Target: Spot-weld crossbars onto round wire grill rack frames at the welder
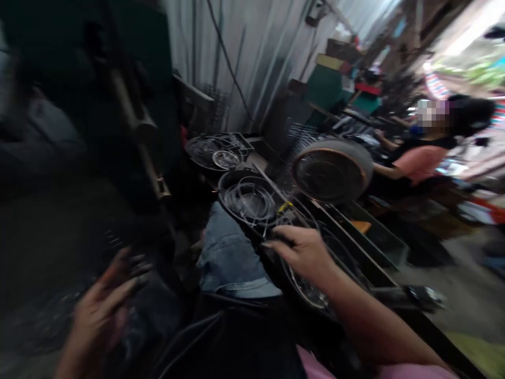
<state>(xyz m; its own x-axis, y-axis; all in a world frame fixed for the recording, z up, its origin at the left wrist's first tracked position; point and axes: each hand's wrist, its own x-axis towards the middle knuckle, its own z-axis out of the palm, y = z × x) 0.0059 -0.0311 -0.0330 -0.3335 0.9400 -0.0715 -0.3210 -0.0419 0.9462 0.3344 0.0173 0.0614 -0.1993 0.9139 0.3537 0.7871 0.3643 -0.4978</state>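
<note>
My left hand is raised at the lower left with its fingers apart, and I see nothing in it. Over the row of round pans my right hand reaches in with curled fingers. Its thumb and forefinger are close together, and anything between them is too dark to make out. Just beyond those fingertips lies a dark pan with loose thin pale rings inside. A small yellow piece shows near its right rim. Another pan, partly hidden under my right forearm, also holds thin strands.
A further pan with strands and a bright disc stands behind. A large round drum-like thing with a coppery rim is at the right. Beyond it sits a person. A corrugated metal wall closes the back; a pole slants left.
</note>
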